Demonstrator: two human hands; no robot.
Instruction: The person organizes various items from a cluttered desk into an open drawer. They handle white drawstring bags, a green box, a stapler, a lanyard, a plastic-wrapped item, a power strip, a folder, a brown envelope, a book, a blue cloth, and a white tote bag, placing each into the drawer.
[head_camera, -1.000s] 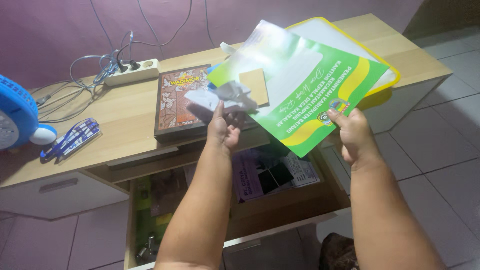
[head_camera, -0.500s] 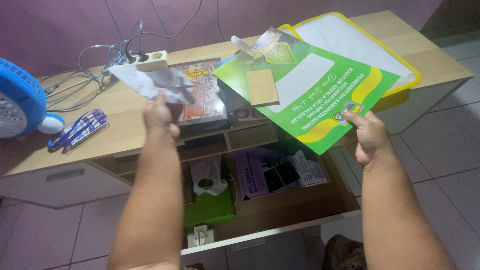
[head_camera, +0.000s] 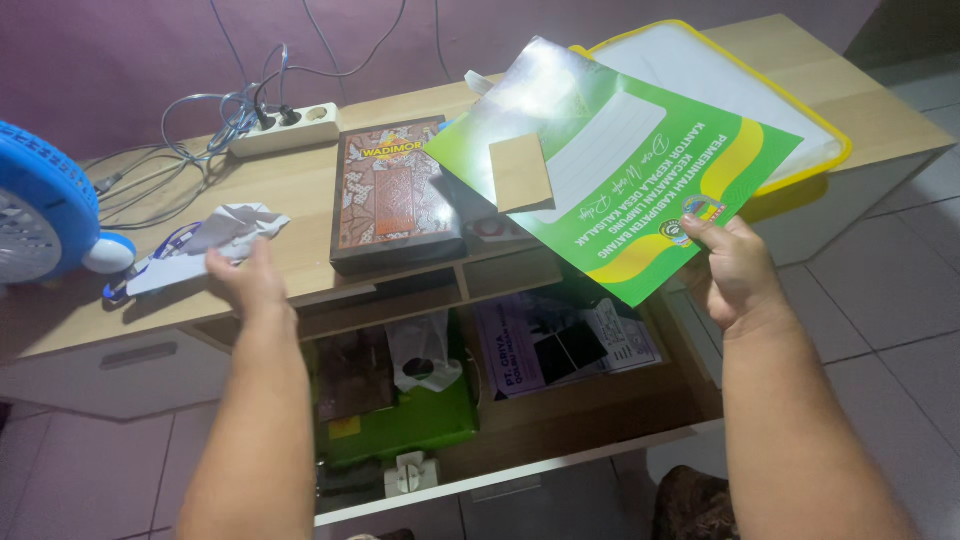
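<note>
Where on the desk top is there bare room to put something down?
Bare wood shows between the power strip and the brown book, running toward the crumpled paper at the left hand, and at the far right corner beyond the yellow-edged folder. The open drawer is crowded.

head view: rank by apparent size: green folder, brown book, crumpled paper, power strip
1. green folder, though it is held up nearer the camera
2. brown book
3. crumpled paper
4. power strip, close to the paper; unsure

green-yellow folder (head_camera: 620, 170), white crumpled paper (head_camera: 215, 240)
</note>
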